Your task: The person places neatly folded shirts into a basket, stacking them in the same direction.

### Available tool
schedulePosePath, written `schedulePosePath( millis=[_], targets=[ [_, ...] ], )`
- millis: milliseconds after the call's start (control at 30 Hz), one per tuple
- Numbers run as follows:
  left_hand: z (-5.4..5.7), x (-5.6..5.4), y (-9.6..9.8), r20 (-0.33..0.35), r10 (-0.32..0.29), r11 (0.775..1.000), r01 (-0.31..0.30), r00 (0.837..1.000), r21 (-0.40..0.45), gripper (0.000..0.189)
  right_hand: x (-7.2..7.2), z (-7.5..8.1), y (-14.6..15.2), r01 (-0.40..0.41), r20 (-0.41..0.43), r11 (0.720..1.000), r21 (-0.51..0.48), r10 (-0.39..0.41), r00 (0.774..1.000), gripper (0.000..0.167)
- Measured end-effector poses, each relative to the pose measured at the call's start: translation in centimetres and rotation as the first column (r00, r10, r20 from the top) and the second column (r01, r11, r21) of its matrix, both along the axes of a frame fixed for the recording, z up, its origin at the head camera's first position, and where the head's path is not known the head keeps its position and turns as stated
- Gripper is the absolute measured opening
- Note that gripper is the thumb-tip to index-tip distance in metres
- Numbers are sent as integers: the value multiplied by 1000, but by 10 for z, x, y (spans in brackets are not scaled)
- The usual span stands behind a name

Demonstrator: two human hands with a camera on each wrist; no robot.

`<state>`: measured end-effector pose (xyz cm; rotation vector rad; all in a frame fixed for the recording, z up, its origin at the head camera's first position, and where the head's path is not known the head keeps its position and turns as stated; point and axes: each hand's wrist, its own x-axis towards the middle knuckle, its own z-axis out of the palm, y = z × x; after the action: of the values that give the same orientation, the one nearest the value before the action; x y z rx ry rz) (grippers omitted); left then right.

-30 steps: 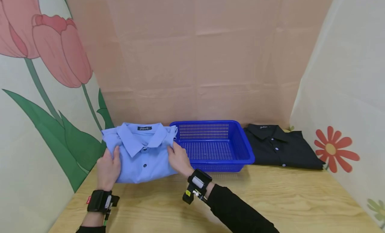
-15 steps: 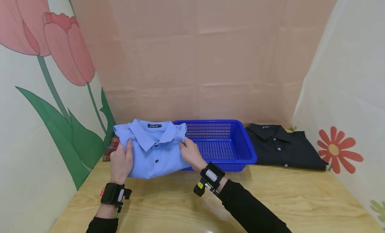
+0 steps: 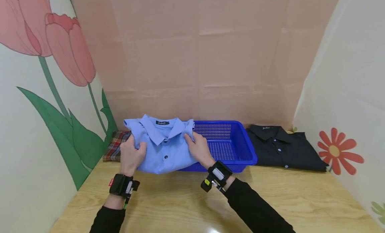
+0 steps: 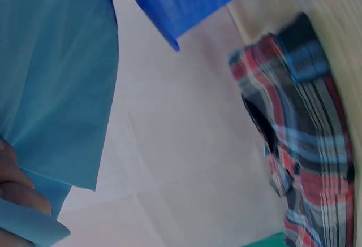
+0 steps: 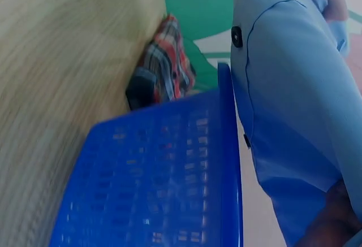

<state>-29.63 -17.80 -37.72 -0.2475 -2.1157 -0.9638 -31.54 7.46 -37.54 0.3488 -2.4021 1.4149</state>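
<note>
A folded light blue shirt (image 3: pixel 165 146), collar facing up and dark label at the neck, is held above the table in both hands. The left hand (image 3: pixel 131 155) grips its left side, thumb on the front of the cloth. On the opposite side the right hand (image 3: pixel 198 148) pinches the edge, its thumb also on the front. The shirt overlaps the left part of a blue plastic basket (image 3: pixel 237 164) in the head view. In the right wrist view the shirt (image 5: pixel 300 89) hangs right beside the basket's rim (image 5: pixel 227 145).
A folded plaid shirt (image 3: pixel 115 148) lies at the back left of the wooden table (image 3: pixel 180 199). Right of the basket lies a folded black shirt (image 3: pixel 282 149) with light buttons. Papered walls stand behind and at both sides.
Both hands have carried the blue shirt to the right and slightly up, over the basket's left part. The plaid shirt behind it has come into view. The camera has turned a little.
</note>
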Motion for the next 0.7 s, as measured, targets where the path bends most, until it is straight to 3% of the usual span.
schedulePosePath(
  millis=[433,567,700],
  targets=[
    [5,-16,38,90,-64,997,68,994,-35,17,-11,-8,44,54,-12,998,40,-54,998,27],
    [6,-20,48,171,-70,992,86,983,-87,17,-14,-8,58,100,-36,993,65,-98,995,27],
    [2,-25,53,236,-108,979,144,966,-144,17,-17,-8,70,135,-63,988,81,-130,990,27]
  ],
)
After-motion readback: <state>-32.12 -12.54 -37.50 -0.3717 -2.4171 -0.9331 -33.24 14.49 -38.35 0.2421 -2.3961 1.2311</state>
